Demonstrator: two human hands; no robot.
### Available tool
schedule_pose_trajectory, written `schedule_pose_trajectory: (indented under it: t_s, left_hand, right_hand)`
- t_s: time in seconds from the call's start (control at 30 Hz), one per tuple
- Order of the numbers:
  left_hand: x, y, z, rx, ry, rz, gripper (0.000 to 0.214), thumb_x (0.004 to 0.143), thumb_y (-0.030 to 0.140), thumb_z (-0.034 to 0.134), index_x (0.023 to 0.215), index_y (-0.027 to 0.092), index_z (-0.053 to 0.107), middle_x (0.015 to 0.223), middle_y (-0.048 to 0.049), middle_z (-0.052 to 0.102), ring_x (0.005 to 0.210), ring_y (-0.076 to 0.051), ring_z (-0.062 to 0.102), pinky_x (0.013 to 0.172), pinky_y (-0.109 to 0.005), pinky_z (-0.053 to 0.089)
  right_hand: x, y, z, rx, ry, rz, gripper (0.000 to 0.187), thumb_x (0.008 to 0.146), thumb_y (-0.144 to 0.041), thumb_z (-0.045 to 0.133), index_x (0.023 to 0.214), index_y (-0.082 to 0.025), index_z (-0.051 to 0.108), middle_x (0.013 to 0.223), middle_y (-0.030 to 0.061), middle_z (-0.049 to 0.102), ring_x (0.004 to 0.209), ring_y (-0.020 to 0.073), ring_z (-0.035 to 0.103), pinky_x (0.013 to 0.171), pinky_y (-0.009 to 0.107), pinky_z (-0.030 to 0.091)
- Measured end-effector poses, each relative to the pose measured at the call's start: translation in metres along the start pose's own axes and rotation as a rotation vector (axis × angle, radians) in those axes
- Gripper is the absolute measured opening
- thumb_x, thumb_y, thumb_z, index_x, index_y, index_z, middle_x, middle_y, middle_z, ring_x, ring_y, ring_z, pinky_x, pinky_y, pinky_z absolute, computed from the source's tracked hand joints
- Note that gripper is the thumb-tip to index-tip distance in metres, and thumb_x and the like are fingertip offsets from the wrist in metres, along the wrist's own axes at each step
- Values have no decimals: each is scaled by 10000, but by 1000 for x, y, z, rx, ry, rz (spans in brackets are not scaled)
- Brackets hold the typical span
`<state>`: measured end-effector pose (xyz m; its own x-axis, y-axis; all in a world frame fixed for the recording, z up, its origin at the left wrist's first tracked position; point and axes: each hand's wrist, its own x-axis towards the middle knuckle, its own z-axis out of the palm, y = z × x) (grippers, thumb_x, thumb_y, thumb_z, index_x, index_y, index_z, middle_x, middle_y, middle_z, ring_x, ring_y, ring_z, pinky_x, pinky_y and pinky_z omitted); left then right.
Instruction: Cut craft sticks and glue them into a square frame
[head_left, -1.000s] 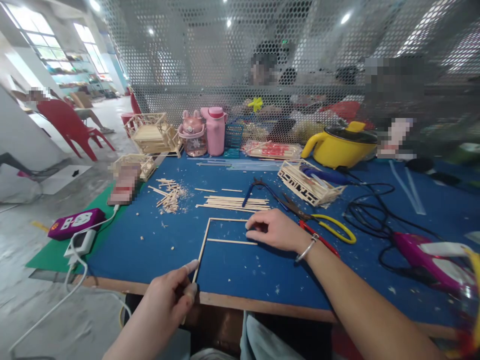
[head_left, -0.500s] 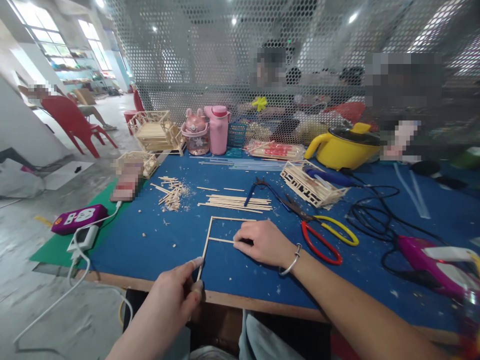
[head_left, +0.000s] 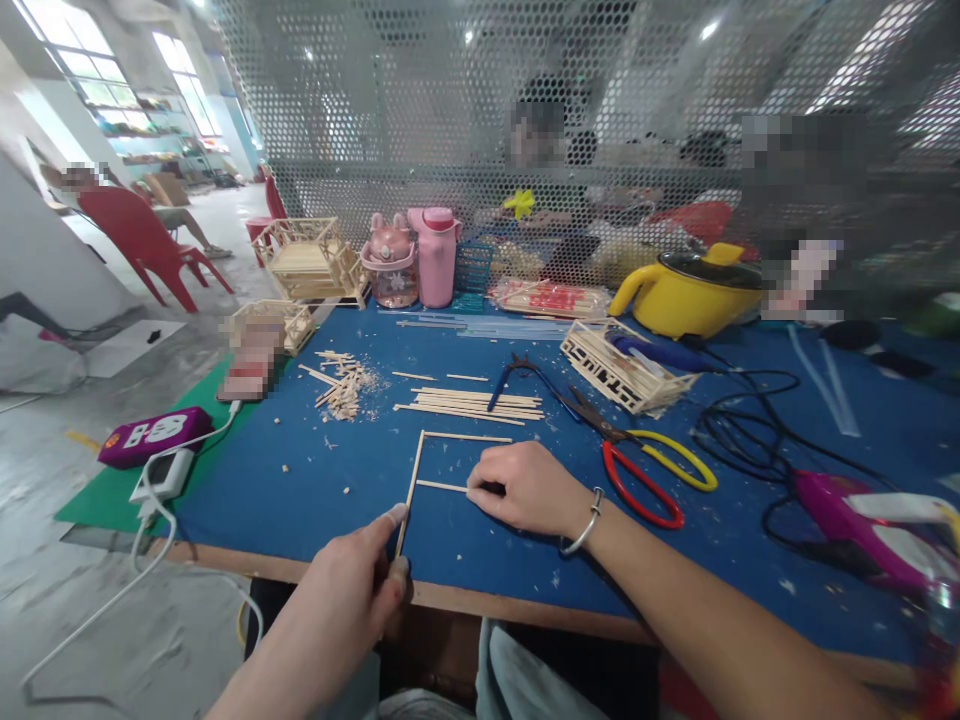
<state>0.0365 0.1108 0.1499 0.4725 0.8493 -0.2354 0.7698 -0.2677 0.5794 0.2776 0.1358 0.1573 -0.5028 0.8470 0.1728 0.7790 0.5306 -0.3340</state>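
Near the front edge of the blue table, thin wooden sticks lie in an F-shaped frame. My left hand (head_left: 360,580) grips the lower end of the long upright stick (head_left: 413,478) between thumb and fingers. My right hand (head_left: 525,486) is closed on the right end of the short middle crosspiece (head_left: 442,486), whose left end meets the upright stick. Above it, the top crosspiece (head_left: 469,437) runs right from the upright's upper end, with no hand on it. Beyond the frame lies a row of loose sticks (head_left: 469,404).
Pliers (head_left: 517,372) and scissors with red and yellow handles (head_left: 645,470) lie right of the sticks. Cut bits form a pile (head_left: 345,390) on the left. A stick-built model (head_left: 622,365), a yellow pot (head_left: 690,295), a pink bottle (head_left: 436,262) and a purple tool (head_left: 855,525) stand around.
The middle crosspiece's left end has shifted slightly down along the upright stick. Both hands keep their grips nearly in place.
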Motion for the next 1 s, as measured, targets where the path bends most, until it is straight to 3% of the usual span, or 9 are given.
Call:
schedule_pose_trajectory:
  t_s: [0.57, 0.7, 0.8, 0.87, 0.93, 1.0]
  left_hand:
    - [1, 10, -4, -8, 6, -6, 400, 852, 273, 356, 1224, 198, 480, 720, -28, 639, 662, -177, 603, 608, -243, 390]
    - [3, 5, -9, 8, 61, 8, 400, 857, 291, 357, 1222, 198, 492, 677, -13, 640, 646, -176, 609, 587, -240, 401]
    - [21, -2, -27, 38, 192, 17, 408, 861, 374, 372, 1177, 187, 549, 682, -21, 661, 664, -183, 620, 632, -254, 433]
    - [45, -6, -44, 70, 257, 46, 397, 852, 399, 392, 1112, 191, 607, 814, -46, 700, 770, -199, 637, 708, -270, 450]
    - [74, -9, -59, 105, 219, 123, 368, 835, 381, 422, 1047, 190, 655, 977, -57, 700, 894, -213, 630, 779, -278, 449]
    - [102, -10, -67, 120, 117, 191, 355, 826, 351, 441, 1050, 190, 664, 968, -47, 708, 912, -210, 631, 797, -279, 452]
  right_hand:
    - [1, -3, -1, 32, -44, 40, 146, 789, -298, 586, 764, -199, 691, 682, 5, 640, 613, 104, 550, 579, 206, 372]
    - [-1, 1, -7, 76, 15, 59, 212, 766, -394, 617, 827, -204, 688, 668, 0, 625, 594, 108, 537, 562, 213, 365]
    - [-4, 13, -14, 98, 155, 131, 224, 811, -395, 565, 839, -206, 682, 662, 1, 626, 601, 112, 543, 599, 225, 384]
    - [-6, 23, -18, 63, 225, 179, 212, 838, -354, 532, 824, -201, 679, 675, 8, 629, 622, 121, 550, 625, 236, 394]
    - [-7, 31, -19, 17, 247, 208, 192, 837, -320, 533, 833, -196, 679, 691, 17, 628, 645, 133, 552, 637, 247, 402]
    - [-7, 36, -18, -16, 250, 231, 175, 825, -302, 549, 863, -194, 681, 712, 22, 628, 663, 141, 556, 648, 256, 411]
